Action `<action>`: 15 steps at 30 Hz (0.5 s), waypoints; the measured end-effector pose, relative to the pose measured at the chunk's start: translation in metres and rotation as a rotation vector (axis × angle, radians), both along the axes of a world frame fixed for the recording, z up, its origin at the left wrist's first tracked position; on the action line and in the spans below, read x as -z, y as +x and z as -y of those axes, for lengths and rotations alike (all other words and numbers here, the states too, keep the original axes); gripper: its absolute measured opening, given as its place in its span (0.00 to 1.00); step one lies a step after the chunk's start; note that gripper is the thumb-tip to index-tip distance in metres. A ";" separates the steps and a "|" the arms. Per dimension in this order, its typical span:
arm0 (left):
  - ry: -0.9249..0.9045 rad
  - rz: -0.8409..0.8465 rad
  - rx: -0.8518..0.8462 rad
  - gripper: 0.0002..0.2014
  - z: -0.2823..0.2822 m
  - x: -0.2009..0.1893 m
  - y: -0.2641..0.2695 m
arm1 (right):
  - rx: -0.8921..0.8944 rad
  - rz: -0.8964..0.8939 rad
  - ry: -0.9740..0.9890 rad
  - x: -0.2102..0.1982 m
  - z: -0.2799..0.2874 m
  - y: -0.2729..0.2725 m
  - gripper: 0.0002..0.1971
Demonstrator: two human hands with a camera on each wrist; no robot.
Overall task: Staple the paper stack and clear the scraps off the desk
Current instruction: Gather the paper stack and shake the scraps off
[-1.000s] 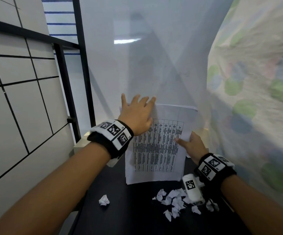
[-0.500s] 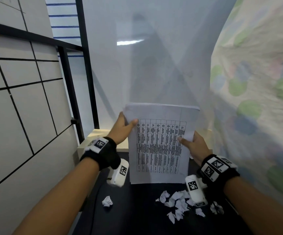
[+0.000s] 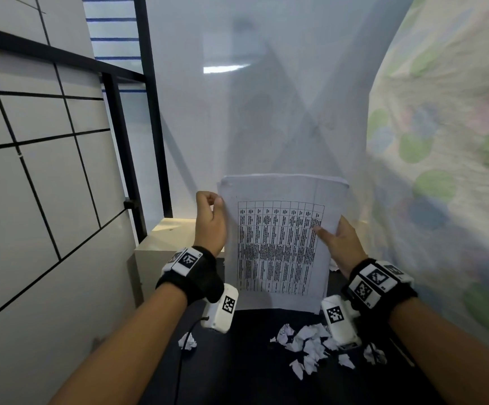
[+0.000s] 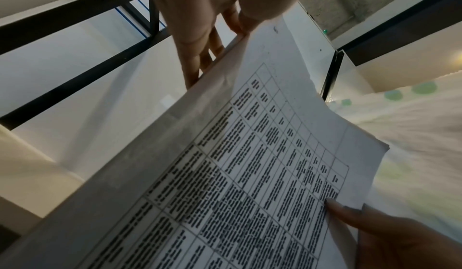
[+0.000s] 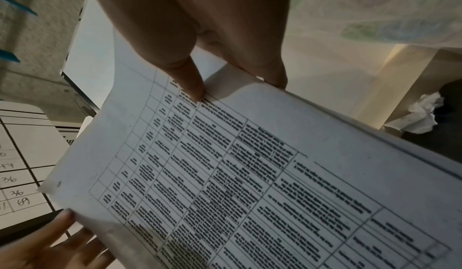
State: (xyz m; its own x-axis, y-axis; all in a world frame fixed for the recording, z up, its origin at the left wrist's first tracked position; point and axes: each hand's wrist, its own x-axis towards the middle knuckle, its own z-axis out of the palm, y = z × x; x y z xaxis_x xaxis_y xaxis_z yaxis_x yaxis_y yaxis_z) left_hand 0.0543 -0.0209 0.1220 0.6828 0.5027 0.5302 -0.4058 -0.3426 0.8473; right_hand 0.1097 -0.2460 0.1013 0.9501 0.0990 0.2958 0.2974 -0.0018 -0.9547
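The paper stack (image 3: 278,247), printed with a table, stands upright with its lower edge on the dark desk (image 3: 252,375). My left hand (image 3: 215,201) holds its left edge near the top; in the left wrist view the fingers (image 4: 195,63) run behind that edge. My right hand (image 3: 329,233) pinches the right edge, thumb (image 5: 192,83) on the front sheet and fingers behind. Several crumpled white scraps (image 3: 304,343) lie on the desk in front of the stack. One scrap (image 3: 187,342) sits apart at the left, another (image 3: 374,353) under my right wrist.
A gridded white board (image 3: 32,200) and a black metal frame (image 3: 149,112) stand on the left. A pale box (image 3: 164,238) sits behind the desk. A patterned fabric (image 3: 442,171) hangs close on the right. A thin cable (image 3: 181,361) runs over the desk's left part.
My left hand has left the top front of the stack, where it lay flat, and now holds the left edge. The right hand keeps its pinch on the right edge.
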 end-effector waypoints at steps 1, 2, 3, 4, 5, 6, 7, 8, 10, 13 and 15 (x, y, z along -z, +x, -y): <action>0.002 0.005 -0.012 0.02 -0.002 0.001 0.001 | 0.001 0.004 -0.003 0.000 0.000 0.000 0.19; 0.003 0.011 -0.019 0.03 -0.003 0.000 0.002 | 0.002 0.009 -0.007 0.000 -0.001 0.000 0.19; 0.009 0.023 -0.026 0.03 -0.004 -0.002 0.002 | 0.004 0.013 -0.010 0.001 -0.001 0.000 0.19; 0.021 0.038 -0.031 0.03 -0.004 -0.005 0.002 | 0.004 0.015 -0.011 0.000 -0.001 0.000 0.19; 0.036 0.057 -0.030 0.04 -0.004 -0.008 0.002 | 0.000 0.014 -0.013 0.000 0.000 0.000 0.20; 0.047 0.071 -0.022 0.05 -0.004 -0.012 0.002 | -0.003 0.012 -0.014 0.000 0.000 -0.001 0.20; 0.055 0.078 -0.012 0.07 -0.004 -0.015 0.002 | -0.004 0.010 -0.014 0.000 0.001 -0.001 0.20; 0.061 0.078 -0.006 0.10 -0.004 -0.018 0.002 | -0.005 0.005 -0.013 0.000 0.001 -0.001 0.20; 0.064 0.067 0.007 0.11 -0.002 -0.022 0.003 | -0.006 0.003 -0.012 -0.001 0.001 -0.002 0.20; 0.058 0.051 0.020 0.05 0.003 -0.020 0.001 | -0.008 0.001 -0.009 -0.001 0.000 -0.002 0.20; 0.034 0.049 0.012 0.04 0.004 -0.016 0.002 | -0.008 -0.004 -0.004 -0.001 0.000 -0.003 0.19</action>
